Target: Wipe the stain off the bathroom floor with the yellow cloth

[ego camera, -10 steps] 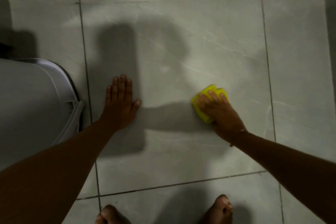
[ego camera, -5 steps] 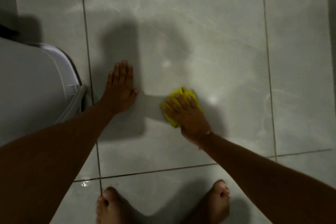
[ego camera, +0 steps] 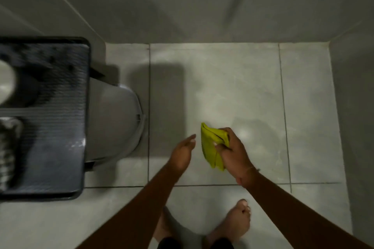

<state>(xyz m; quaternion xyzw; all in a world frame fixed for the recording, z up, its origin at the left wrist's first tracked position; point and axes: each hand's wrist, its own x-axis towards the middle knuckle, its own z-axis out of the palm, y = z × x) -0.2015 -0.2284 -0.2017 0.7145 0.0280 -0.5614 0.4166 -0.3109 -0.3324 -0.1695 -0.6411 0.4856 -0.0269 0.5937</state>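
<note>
Head view looks steeply down on a grey tiled bathroom floor (ego camera: 232, 87) bounded by tiled walls (ego camera: 182, 6). Right hand (ego camera: 235, 152) is raised clear of the floor, its fingers (ego camera: 219, 145) closed around a bunched yellow cloth (ego camera: 210, 147) whose folds hang below and to the left of the grip. Left hand (ego camera: 183, 152) is held just beside the cloth, apart from it, palm turned inward with fingers loosely spread and gripping nothing. No distinct stain can be made out on the tiles; the surface shows only pale sheen and shadow. Grey lidded bin (ego camera: 115, 121) stands at the left, partly under a dark ribbed shelf (ego camera: 54, 127). Two bare feet (ego camera: 232, 224) rest on the floor at bottom centre.
</note>
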